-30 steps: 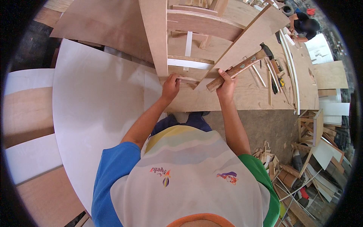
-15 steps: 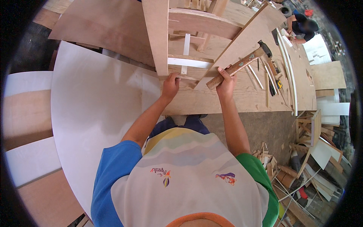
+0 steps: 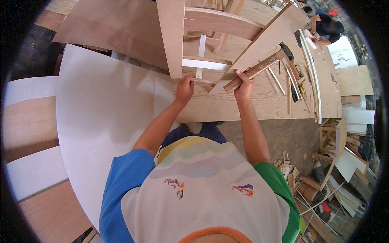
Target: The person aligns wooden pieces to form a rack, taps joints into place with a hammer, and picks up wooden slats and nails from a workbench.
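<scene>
A hammer (image 3: 263,67) with a worn wooden handle and dark head slants up to the right. My right hand (image 3: 244,88) is closed round its handle near the butt end, beside the right-hand board of a wooden frame (image 3: 171,38). That frame has two long side boards joined by several crosspieces. At its near left corner my left hand (image 3: 184,91) is closed on the end of the lowest crosspiece (image 3: 204,83), fingertips partly hidden. A narrow white strip with small holes (image 3: 201,50) lies across the crosspieces between the side boards.
The frame is on a plywood-topped workbench (image 3: 227,110). Right of the hammer lie thin strips, hand tools and a yellow-black tape measure (image 3: 302,89). A large white panel (image 3: 105,113) fills the left. Wood scraps (image 3: 320,186) heap at lower right. Another person (image 3: 327,29) works at far right.
</scene>
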{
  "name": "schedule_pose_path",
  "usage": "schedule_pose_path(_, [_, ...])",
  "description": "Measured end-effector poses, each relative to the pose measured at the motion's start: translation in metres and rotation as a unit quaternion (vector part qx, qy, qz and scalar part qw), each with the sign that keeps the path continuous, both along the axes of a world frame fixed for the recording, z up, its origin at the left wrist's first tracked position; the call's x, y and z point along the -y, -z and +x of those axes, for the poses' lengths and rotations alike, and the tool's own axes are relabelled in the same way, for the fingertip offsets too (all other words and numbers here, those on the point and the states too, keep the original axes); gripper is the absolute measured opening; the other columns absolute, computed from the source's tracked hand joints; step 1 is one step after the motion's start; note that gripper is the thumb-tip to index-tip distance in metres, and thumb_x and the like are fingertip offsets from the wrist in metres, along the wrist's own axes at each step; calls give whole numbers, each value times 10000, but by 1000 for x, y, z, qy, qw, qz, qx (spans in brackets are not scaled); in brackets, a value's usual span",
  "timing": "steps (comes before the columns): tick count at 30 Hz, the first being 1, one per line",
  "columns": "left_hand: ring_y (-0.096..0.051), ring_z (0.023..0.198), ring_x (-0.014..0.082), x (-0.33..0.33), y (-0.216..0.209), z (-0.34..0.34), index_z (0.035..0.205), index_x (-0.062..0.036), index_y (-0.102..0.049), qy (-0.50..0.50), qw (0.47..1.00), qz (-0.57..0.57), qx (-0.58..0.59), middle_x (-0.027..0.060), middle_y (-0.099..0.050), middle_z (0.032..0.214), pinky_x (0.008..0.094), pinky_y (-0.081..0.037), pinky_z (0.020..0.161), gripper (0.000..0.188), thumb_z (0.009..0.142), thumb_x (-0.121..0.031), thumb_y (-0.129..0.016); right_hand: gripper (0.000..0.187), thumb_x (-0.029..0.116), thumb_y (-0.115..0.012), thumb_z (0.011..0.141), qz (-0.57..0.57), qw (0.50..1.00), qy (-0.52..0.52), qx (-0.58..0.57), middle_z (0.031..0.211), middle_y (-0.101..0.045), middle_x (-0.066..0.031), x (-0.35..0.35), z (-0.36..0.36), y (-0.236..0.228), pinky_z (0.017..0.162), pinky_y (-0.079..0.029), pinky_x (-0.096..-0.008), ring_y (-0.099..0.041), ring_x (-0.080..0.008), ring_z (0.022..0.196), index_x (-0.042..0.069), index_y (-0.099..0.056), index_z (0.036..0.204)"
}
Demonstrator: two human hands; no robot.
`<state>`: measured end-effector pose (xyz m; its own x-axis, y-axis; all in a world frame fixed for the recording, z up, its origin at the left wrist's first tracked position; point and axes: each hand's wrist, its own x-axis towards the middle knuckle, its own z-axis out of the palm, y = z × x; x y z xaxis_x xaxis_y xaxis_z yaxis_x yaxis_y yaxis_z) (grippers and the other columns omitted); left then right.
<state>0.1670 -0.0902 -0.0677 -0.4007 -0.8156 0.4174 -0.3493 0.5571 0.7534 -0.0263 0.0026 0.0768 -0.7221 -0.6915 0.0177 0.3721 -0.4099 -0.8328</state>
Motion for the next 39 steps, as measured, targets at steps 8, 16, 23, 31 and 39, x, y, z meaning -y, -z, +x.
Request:
schedule_pose_path(8, [-615,861,376,1,-6,-1,1037,-26,-553,12,999,38,1,183,-622,983,413,-500,715,238,812,-43,-631,295,-92,-630,743,4,1000,-5,25,888,-511,-75,2,3,-7,752,-454,-343,-546,-198,821,39,-453,941])
schedule_pose_path(16, [-623,842,366,3,-8,-1,1009,-26,-564,-1,1000,13,-11,178,-629,958,405,-504,689,215,807,-39,-634,322,-77,-653,725,5,1000,-5,15,886,-498,-71,3,-1,-4,764,-434,-332,-521,-193,835,40,-444,939])
schedule_pose_path(23, [-624,830,356,7,-7,0,1001,-17,-567,5,1000,21,-7,173,-628,958,395,-504,691,205,810,-50,-634,342,-69,-669,709,10,1000,6,9,891,-493,-65,3,3,-7,773,-423,-330,-513,-188,845,43,-441,938])
schedule_pose_path(31, [-636,840,313,2,-18,-1,1070,-20,-578,27,998,53,-36,168,-624,1000,355,-521,713,267,809,-49,-629,346,-73,-665,716,8,1000,-3,18,917,-503,-70,3,3,-10,792,-425,-331,-517,-189,857,41,-448,961])
schedule_pose_path(39, [-641,821,285,3,-31,-1,1136,-41,-601,63,995,29,-65,155,-630,995,332,-525,700,287,850,-69,-599,348,-81,-657,722,18,999,-1,26,919,-490,-64,5,-2,-3,806,-422,-331,-512,-190,871,48,-446,967])
